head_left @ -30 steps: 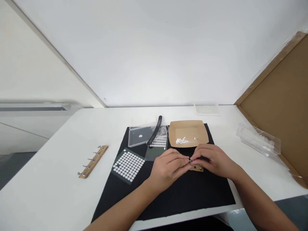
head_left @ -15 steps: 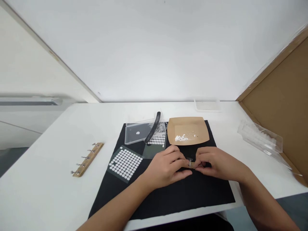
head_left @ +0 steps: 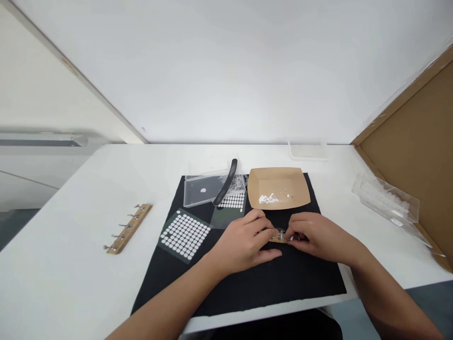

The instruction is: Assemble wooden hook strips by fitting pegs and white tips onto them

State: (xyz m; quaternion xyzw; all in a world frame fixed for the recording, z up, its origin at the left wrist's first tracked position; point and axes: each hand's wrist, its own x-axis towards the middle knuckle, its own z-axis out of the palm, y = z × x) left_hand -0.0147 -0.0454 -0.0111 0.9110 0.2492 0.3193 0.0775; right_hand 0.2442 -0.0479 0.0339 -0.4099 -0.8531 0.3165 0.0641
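My left hand [head_left: 244, 241] and my right hand [head_left: 313, 236] meet over a small wooden strip with metal hooks [head_left: 281, 237] that lies on the black mat [head_left: 247, 278]. Both hands pinch the strip, fingers curled round its ends, and most of it is hidden under them. A small metal piece shows between my fingertips. Just behind the hands sits a brown paper tray [head_left: 278, 186] holding white bits.
A finished wooden hook rack [head_left: 128, 227] lies on the white table at the left. On the mat are two sheets of white dots [head_left: 184, 234], a clear plastic case [head_left: 203, 190] and a black tool handle [head_left: 227, 182]. A clear box [head_left: 387, 203] and a cardboard panel [head_left: 417, 146] stand at right.
Both hands have lowered the wooden strip onto the mat and shifted slightly. The view has tilted, so objects sit a little higher in the frame.
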